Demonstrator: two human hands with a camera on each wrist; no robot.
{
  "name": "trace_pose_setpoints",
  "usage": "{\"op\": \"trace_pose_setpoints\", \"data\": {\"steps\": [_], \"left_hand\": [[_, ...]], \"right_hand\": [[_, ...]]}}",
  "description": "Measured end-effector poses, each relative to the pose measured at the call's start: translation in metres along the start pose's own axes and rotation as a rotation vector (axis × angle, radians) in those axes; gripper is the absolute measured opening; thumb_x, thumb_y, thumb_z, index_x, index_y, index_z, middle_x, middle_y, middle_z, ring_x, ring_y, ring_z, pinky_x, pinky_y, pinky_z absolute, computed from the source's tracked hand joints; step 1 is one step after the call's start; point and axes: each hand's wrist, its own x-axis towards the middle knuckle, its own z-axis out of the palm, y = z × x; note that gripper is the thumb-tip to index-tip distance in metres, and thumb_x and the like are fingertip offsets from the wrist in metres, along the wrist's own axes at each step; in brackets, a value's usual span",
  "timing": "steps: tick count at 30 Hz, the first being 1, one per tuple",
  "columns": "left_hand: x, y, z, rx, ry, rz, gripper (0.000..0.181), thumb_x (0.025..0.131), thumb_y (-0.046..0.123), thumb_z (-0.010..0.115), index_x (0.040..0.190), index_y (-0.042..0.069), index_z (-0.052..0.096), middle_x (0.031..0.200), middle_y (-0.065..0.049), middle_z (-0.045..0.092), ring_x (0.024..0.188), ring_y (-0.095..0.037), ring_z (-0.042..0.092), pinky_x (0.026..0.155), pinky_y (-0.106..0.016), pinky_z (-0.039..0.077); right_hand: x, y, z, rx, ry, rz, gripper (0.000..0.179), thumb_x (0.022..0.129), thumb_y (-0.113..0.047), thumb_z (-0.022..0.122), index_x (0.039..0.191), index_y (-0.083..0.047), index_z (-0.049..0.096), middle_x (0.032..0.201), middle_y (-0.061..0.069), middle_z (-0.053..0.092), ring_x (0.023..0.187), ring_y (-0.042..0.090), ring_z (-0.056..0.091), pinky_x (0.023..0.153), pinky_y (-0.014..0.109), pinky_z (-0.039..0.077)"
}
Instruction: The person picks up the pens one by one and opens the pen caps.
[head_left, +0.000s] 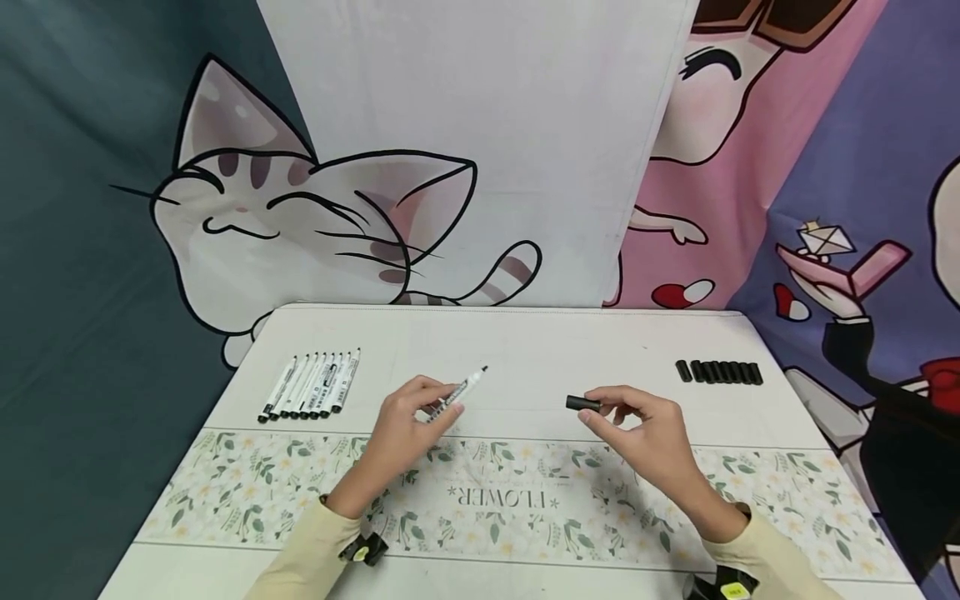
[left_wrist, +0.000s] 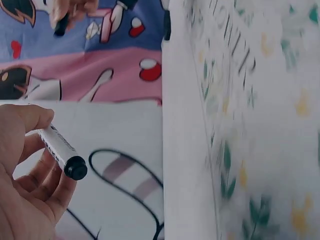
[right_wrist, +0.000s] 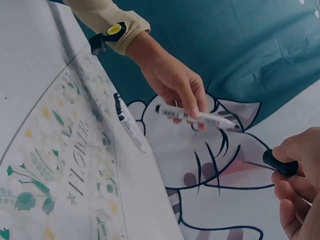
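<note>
Between thumb and fingers, my left hand pinches a white marker whose dark writing tip is bare and points up and to the right. The marker's black end faces the left wrist camera. Across from it, my right hand holds a black marker cap by its end, with thumb and fingertips. A hand's breadth or more separates cap and marker. Both hands are raised over the middle of the table. In the right wrist view the cap shows at the fingertips.
A row of several uncapped white markers lies on the table at the left. Several black caps are lined up at the back right. A flower-printed strip runs across the white table. Cartoon-printed cloths hang behind.
</note>
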Motion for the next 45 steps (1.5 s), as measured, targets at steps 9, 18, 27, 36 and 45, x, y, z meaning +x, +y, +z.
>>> {"op": "trace_pose_setpoints", "data": {"steps": [9, 18, 27, 36, 45], "left_hand": [[-0.002, -0.027, -0.046, 0.089, 0.098, -0.079, 0.032, 0.091, 0.013, 0.08, 0.12, 0.005, 0.073, 0.101, -0.005, 0.069, 0.083, -0.015, 0.067, 0.072, -0.03, 0.059], [-0.009, -0.046, -0.075, 0.164, 0.163, -0.175, 0.028, 0.094, 0.019, 0.077, 0.118, 0.005, 0.071, 0.105, -0.009, 0.071, 0.087, -0.02, 0.069, 0.074, -0.015, 0.053], [-0.012, -0.081, -0.104, 0.258, 0.277, -0.226, 0.031, 0.1, 0.023, 0.069, 0.124, 0.004, 0.071, 0.11, -0.013, 0.069, 0.095, -0.03, 0.069, 0.08, -0.018, 0.05], [-0.019, -0.12, -0.132, 0.326, 0.398, -0.339, 0.033, 0.1, 0.027, 0.069, 0.126, 0.006, 0.072, 0.104, -0.011, 0.069, 0.088, -0.001, 0.059, 0.074, -0.007, 0.042], [-0.025, -0.148, -0.154, 0.263, 0.398, -0.547, 0.043, 0.101, 0.036, 0.066, 0.126, 0.001, 0.066, 0.1, -0.011, 0.067, 0.071, 0.004, 0.052, 0.06, -0.014, 0.042]], "right_hand": [[-0.004, 0.012, -0.009, 0.09, 0.022, 0.119, 0.028, 0.08, 0.005, 0.084, 0.104, -0.009, 0.078, 0.085, 0.002, 0.071, 0.071, 0.006, 0.061, 0.062, 0.016, 0.049], [-0.01, 0.018, -0.019, 0.091, 0.047, 0.209, 0.025, 0.083, 0.002, 0.083, 0.105, -0.009, 0.078, 0.083, -0.003, 0.07, 0.071, 0.007, 0.062, 0.062, 0.017, 0.05], [-0.014, 0.022, -0.026, 0.092, 0.078, 0.26, 0.026, 0.083, 0.004, 0.082, 0.107, -0.005, 0.077, 0.084, -0.005, 0.071, 0.073, 0.006, 0.064, 0.064, 0.015, 0.05], [-0.019, 0.024, -0.035, 0.051, 0.103, 0.335, 0.026, 0.085, -0.002, 0.082, 0.111, -0.004, 0.076, 0.088, -0.009, 0.07, 0.077, 0.005, 0.064, 0.07, 0.013, 0.05], [-0.028, 0.027, -0.046, 0.041, 0.122, 0.413, 0.025, 0.089, -0.006, 0.08, 0.113, -0.001, 0.075, 0.088, -0.009, 0.069, 0.076, 0.006, 0.064, 0.066, 0.014, 0.051]]}}
